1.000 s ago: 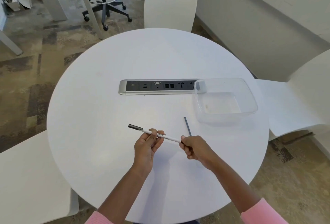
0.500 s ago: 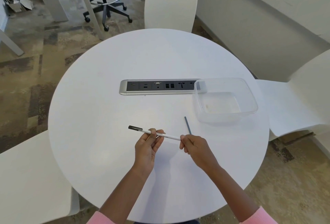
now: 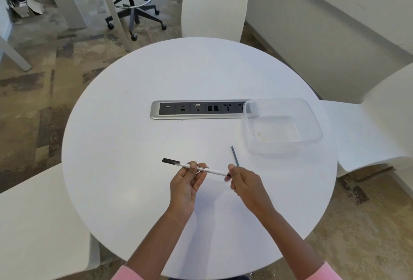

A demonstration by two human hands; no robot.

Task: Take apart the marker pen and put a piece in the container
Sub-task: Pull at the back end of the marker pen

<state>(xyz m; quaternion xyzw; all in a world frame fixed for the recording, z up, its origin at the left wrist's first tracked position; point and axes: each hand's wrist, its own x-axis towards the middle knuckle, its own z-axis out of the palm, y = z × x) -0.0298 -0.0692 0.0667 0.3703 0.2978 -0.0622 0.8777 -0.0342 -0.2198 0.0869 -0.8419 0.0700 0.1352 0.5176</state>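
A thin white marker pen (image 3: 212, 170) with a black cap at its left end is held level above the near part of the round white table (image 3: 134, 123). My left hand (image 3: 186, 184) pinches the barrel near its middle. My right hand (image 3: 244, 184) is closed around the pen's right end, where a small dark tip shows. A thin dark rod (image 3: 235, 156), a pen piece, lies on the table just beyond my right hand. The clear plastic container (image 3: 312, 121) stands to the right with nothing in it.
A silver power and data strip (image 3: 156, 111) is set into the table's centre, its right end under the container. White chairs (image 3: 214, 9) stand at the far side, the right and the near left. A wheeled stool (image 3: 131, 4) stands on the floor behind.
Both hands and the pen have barely moved. My right hand has shifted slightly along the pen's right end, and a small dark tip now shows there.
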